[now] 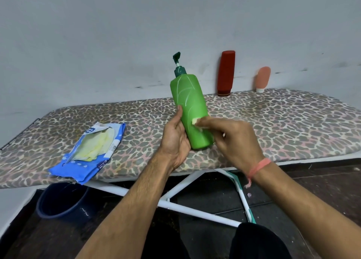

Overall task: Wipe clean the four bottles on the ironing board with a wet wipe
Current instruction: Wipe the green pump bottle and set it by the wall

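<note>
My left hand [175,137] grips the lower part of a green pump bottle [189,98], held tilted above the leopard-print ironing board [273,122]. My right hand [234,139] presses a small pale wet wipe [196,121] against the bottle's right side. A red bottle [226,73] stands cap-down at the board's far edge against the wall. A small pink bottle [263,79] stands cap-down to its right. I see three bottles only.
A blue wet-wipe pack [93,151], open with yellowish wipes showing, lies on the board's left front. A dark blue bucket [62,202] sits on the floor under the board. White board legs [195,206] cross below. A grey wall is behind.
</note>
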